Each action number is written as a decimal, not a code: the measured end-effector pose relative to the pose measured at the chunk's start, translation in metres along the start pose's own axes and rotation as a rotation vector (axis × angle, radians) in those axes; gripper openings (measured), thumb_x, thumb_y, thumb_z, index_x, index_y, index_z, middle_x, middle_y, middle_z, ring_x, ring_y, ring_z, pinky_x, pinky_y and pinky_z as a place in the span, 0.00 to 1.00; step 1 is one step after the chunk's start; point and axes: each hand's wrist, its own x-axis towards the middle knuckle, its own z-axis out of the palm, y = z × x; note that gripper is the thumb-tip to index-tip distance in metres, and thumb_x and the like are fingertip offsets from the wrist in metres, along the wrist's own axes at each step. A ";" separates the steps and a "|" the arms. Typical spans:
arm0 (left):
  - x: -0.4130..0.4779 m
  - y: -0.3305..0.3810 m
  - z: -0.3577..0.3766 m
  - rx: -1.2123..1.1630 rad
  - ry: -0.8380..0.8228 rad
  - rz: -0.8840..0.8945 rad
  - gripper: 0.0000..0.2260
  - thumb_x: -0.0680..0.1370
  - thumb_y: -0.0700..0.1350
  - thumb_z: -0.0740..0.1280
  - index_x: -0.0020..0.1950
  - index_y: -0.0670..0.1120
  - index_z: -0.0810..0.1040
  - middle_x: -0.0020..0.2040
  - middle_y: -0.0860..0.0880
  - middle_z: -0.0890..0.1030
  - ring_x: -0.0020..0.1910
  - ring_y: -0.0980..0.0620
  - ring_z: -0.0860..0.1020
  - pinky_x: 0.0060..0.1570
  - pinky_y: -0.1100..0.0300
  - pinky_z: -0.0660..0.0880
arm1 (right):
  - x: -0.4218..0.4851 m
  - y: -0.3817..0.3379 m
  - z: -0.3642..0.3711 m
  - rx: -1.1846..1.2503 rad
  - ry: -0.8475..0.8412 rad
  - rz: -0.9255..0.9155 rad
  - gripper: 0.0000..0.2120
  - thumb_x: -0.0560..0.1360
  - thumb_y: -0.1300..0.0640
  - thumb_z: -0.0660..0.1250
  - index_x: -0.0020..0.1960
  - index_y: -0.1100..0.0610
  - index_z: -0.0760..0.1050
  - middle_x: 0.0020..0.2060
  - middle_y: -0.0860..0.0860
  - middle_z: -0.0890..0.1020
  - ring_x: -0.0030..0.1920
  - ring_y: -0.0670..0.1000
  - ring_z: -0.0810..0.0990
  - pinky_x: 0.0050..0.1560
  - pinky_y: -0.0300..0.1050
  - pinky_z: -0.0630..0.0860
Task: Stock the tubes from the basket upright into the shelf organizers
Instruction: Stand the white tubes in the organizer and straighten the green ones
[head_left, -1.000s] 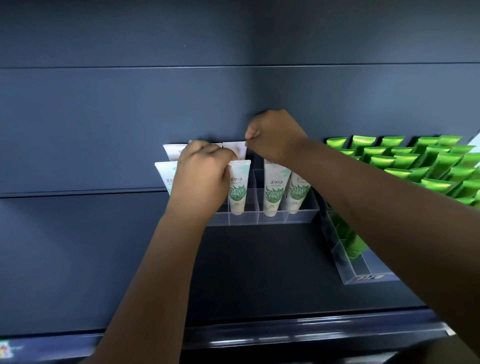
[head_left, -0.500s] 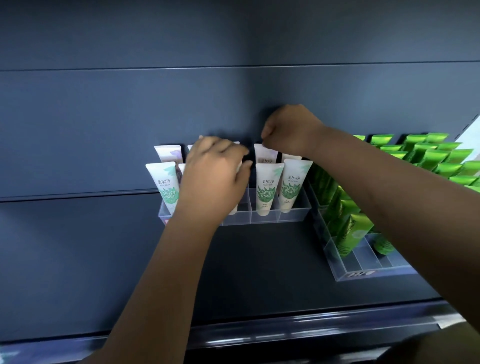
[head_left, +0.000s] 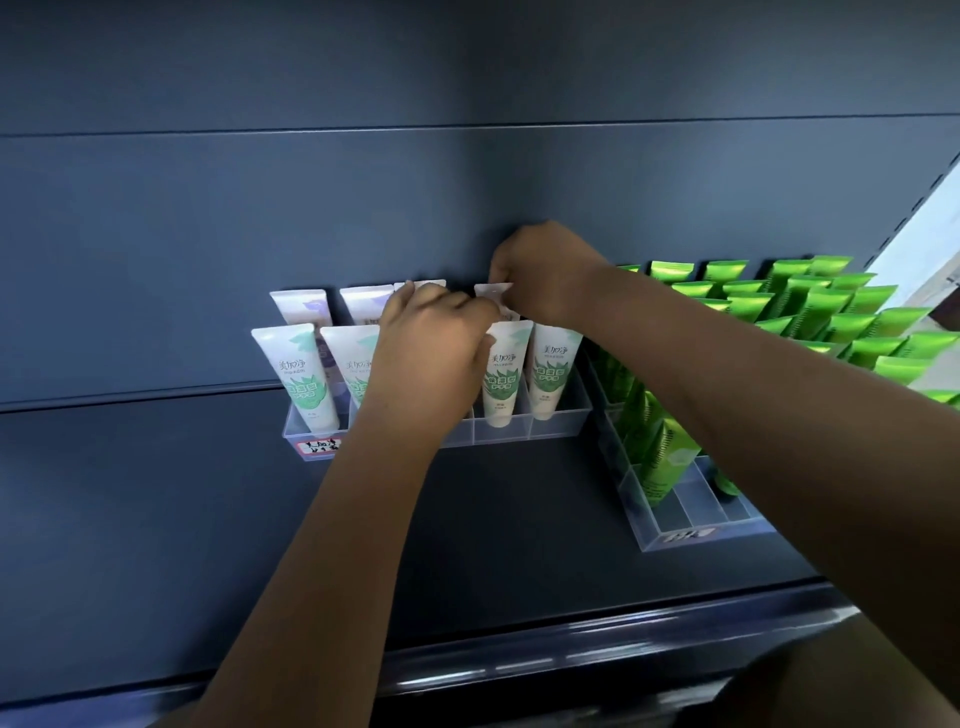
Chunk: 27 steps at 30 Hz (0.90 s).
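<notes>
Head | right hand (head_left: 545, 275) fingers pinch back-row tube (head_left: 492, 292) top edge | left hand (head_left: 431, 364) grip unclear

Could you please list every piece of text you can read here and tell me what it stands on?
"美加净": brand printed on the front-row white tubes.
The smaller print and the green band on those tubes: too blurred to read.
The red-edged handwritten label on the clear organizer: not legible.
The front label on the green-tube organizer: too blurred to read.
</notes>
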 end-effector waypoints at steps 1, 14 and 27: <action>0.000 -0.001 0.001 -0.008 0.010 0.001 0.08 0.71 0.40 0.72 0.49 0.47 0.84 0.40 0.48 0.83 0.48 0.40 0.78 0.62 0.46 0.71 | 0.000 0.001 0.000 0.008 0.003 -0.001 0.15 0.77 0.48 0.66 0.43 0.58 0.84 0.42 0.57 0.85 0.46 0.58 0.83 0.48 0.50 0.81; -0.001 -0.010 0.000 -0.027 0.057 0.008 0.09 0.70 0.40 0.72 0.50 0.46 0.84 0.39 0.48 0.83 0.48 0.39 0.78 0.58 0.41 0.74 | 0.002 0.005 0.009 0.098 0.085 0.013 0.14 0.71 0.65 0.67 0.53 0.54 0.85 0.52 0.51 0.85 0.55 0.54 0.81 0.55 0.47 0.78; -0.002 -0.009 0.003 0.021 0.082 -0.024 0.09 0.70 0.41 0.71 0.49 0.45 0.84 0.41 0.48 0.84 0.50 0.39 0.78 0.56 0.46 0.72 | 0.011 0.005 0.022 0.113 0.156 0.064 0.08 0.73 0.62 0.68 0.49 0.55 0.84 0.49 0.53 0.85 0.52 0.55 0.81 0.50 0.44 0.77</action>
